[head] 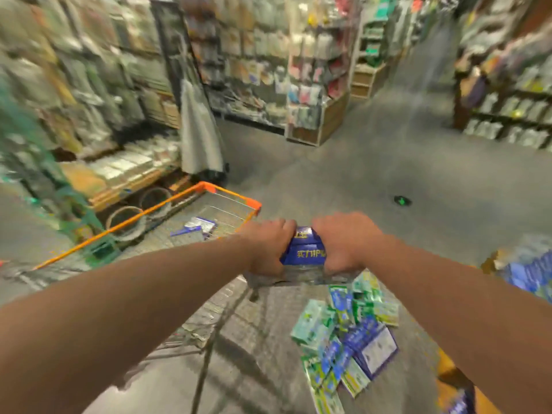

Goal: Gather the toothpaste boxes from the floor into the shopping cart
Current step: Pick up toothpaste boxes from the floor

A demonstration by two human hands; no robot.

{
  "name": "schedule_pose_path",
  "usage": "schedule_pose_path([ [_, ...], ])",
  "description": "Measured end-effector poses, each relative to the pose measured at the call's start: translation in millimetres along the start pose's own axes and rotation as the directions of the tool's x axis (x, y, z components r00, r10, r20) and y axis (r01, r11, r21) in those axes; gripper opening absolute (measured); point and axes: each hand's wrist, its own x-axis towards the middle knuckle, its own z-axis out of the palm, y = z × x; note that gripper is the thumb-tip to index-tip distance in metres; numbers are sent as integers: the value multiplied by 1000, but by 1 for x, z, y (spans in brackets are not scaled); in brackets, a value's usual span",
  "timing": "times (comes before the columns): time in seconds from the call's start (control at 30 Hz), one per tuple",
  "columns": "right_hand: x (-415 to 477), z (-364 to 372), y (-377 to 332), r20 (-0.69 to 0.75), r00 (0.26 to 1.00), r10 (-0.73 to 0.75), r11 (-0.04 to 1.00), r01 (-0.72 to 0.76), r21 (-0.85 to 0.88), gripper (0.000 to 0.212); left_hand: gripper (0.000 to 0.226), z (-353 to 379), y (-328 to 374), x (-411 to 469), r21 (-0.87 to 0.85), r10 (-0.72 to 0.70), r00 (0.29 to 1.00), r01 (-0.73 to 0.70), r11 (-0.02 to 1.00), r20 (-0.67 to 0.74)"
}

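While both arms reach out, my left hand (267, 246) and right hand (348, 243) curl round opposite ends of a blue cardboard toothpaste box stack (305, 249), held near the orange-rimmed wire shopping cart (254, 206).

- One camera is sitting on the person's head, looking forward and down.
- It is seeing the left hand (268, 246) and right hand (346, 243) close up, mid frame.
- The floor (388, 150) is running far away toward the top.
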Motion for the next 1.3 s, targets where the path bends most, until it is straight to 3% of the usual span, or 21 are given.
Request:
schedule_pose_path([
  [0.27,138,-65,-168,-124,991,-48,996,57,70,55,61,-6,-206,-90,74,-171,985,170,983,13],
  [0.63,317,-20,-293,-144,983,-112,979,134,154,67,78,81,-382,-96,191,-353,926,326,926,136],
  [1.0,423,101,-354,82,993,-82,974,62,218,71,73,227,-468,-54,174,-303,900,259,950,314],
  [1.3,467,236,-408,382,918,111,953,-207,221,83,79,385,-499,-8,119,-94,893,46,992,439],
])
